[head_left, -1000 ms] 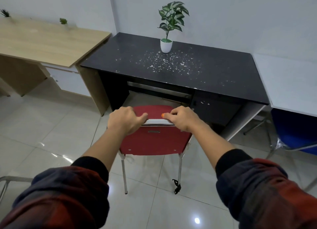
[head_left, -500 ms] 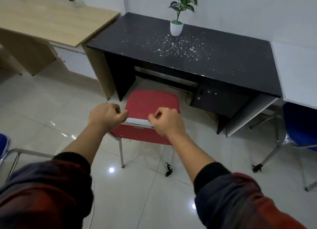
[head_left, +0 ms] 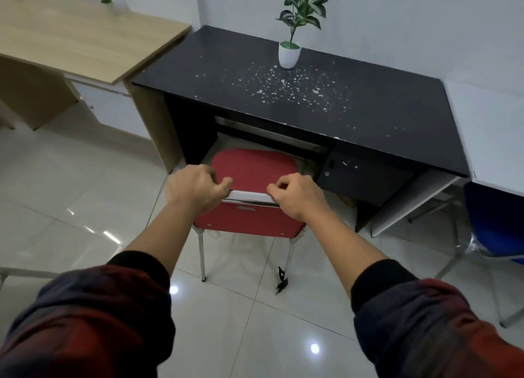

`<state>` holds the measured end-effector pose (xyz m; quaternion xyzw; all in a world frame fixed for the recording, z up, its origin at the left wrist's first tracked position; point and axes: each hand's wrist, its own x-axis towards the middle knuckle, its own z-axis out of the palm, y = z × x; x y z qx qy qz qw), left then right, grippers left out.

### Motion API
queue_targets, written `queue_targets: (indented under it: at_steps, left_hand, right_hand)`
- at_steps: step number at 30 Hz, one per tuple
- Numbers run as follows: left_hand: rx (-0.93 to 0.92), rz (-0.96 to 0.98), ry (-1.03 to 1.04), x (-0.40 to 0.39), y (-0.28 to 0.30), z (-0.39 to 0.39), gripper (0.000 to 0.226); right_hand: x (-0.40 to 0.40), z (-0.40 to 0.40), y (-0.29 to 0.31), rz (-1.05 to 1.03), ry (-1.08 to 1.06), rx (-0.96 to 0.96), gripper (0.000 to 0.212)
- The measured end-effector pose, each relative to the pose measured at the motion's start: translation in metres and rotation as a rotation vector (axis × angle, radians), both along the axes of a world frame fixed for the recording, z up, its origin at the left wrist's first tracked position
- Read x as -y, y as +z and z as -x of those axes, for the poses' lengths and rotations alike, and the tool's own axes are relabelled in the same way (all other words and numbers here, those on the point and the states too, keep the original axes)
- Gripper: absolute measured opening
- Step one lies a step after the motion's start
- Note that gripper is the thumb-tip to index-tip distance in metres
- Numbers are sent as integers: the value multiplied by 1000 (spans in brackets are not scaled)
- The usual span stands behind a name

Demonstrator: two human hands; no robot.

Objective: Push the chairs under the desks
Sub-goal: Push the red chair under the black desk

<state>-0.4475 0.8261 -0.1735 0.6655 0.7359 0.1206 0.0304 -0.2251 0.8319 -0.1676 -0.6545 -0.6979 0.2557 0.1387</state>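
A red chair (head_left: 253, 168) with metal legs stands in front of the black desk (head_left: 326, 94), its seat front at the edge of the knee opening. My left hand (head_left: 195, 190) grips the left end of the backrest's top edge. My right hand (head_left: 297, 197) grips the right end of the same edge. Both arms reach forward from dark red-and-blue sleeves. The chair's front legs are hidden behind the seat.
A white pot with a green plant (head_left: 289, 54) sits on the black desk among white specks. A wooden desk (head_left: 85, 37) stands left, a white desk (head_left: 487, 128) right with a blue chair (head_left: 499, 224) below it. Glossy tiled floor (head_left: 71, 196) lies around.
The red chair has moved forward toward the black desk, with its seat now reaching the knee opening. Both hands kept their grip on the backrest.
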Motion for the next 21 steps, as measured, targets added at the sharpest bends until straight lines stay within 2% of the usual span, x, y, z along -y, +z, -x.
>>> queue_targets:
  at_steps: [7,11,21]
  left_hand:
    - [35,4,-82,-29,-2,40,51]
    - [76,23,-165,-40,-1,54,48]
    - [109,105,-362,-62,8,119,48]
  right_hand:
    - [-15,41,1,121,-53,93,49]
    - [-21,56,2,195,-98,154,41]
    - [-18,129,8,373,-261,183,42]
